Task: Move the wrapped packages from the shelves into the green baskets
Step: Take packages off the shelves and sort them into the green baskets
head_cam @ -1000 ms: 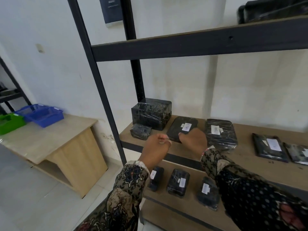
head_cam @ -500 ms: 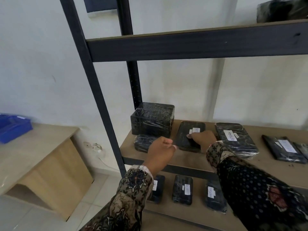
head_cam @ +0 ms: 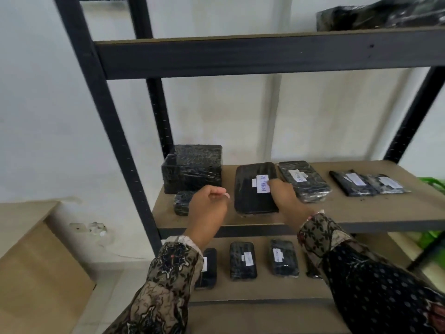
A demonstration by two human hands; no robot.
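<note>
Now my right hand (head_cam: pixel 283 197) is lying on the flat package (head_cam: pixel 252 189), not pinching; left hand (head_cam: pixel 208 208), at nine o'clock, is hanging loosely curled, needing to help.

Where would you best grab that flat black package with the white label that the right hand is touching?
Probably by its two long edges near the front end, coming from the open front of the shelf. The flat package lies flat with its short end toward the person, with gaps on both sides, next to the boxy package and the other labelled package. The right hand already rests on its right edge; the left hand hovers free.
</note>
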